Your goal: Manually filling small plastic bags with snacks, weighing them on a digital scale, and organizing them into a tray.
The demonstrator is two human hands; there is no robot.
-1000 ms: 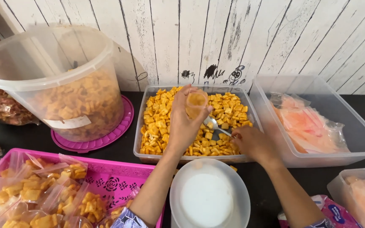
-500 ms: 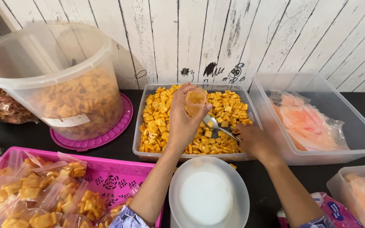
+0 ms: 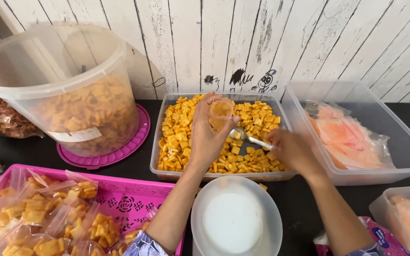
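My left hand (image 3: 207,137) holds a small clear plastic bag (image 3: 220,113), partly filled with orange square crackers, open end up, above the clear rectangular tray (image 3: 161,137) of loose crackers. My right hand (image 3: 291,150) grips a metal spoon (image 3: 244,136) by its handle. The spoon's bowl sits just below the bag's mouth, next to my left thumb. Both hands hover over the right half of the tray.
A big clear tub (image 3: 58,90) of crackers stands on a pink lid at the left. A pink tray (image 3: 119,201) with several filled bags lies at the front left. A round white lid (image 3: 236,220) lies in front. A clear bin (image 3: 357,132) of pink bags stands at the right.
My right hand has lifted the spoon out of the crackers and brought it up toward the bag. My left hand with the bag has barely moved.
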